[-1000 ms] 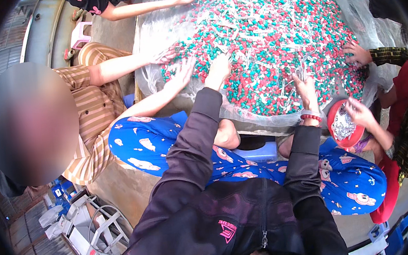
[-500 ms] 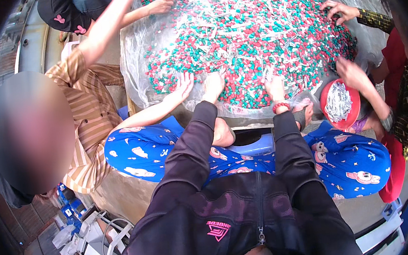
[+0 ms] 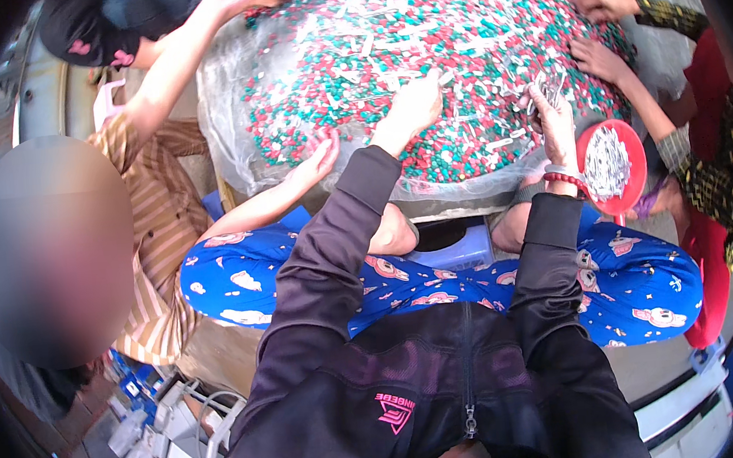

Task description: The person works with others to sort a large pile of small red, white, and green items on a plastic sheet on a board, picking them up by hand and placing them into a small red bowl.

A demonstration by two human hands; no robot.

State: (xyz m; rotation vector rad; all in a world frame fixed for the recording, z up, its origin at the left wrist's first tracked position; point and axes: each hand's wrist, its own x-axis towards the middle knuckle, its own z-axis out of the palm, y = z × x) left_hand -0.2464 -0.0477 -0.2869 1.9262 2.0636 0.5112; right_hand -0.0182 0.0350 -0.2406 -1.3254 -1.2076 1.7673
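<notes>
A wide heap of small red, green and white capsule-like pieces (image 3: pixel 464 146), mixed with clear and whitish narrow strips (image 3: pixel 503 140), covers a low table. My left hand (image 3: pixel 414 113) reaches over the near middle of the heap, its fingers pinched at a whitish strip by the fingertips. Nearer the right side, my right hand (image 3: pixel 556 125), with a red bead bracelet (image 3: pixel 564 178) on its wrist, is raised above the heap's near edge. Its fingers are closed around a bunch of clear strips (image 3: pixel 549 86). Just right of that wrist is a red bowl (image 3: pixel 638 172) filled with similar strips.
Clear plastic sheeting (image 3: pixel 224 145) lies under the heap. On the left, a person in a striped shirt (image 3: pixel 167 246) reaches over it with both arms. Co-workers' hands (image 3: pixel 600 58) work at the right edge. A blue plastic stool (image 3: pixel 464 248) stands between my legs.
My right hand has moved right, toward the red bowl, and now shows a bunch of strips. My left hand has moved right and farther over the heap. The left neighbour's hands have shifted.
</notes>
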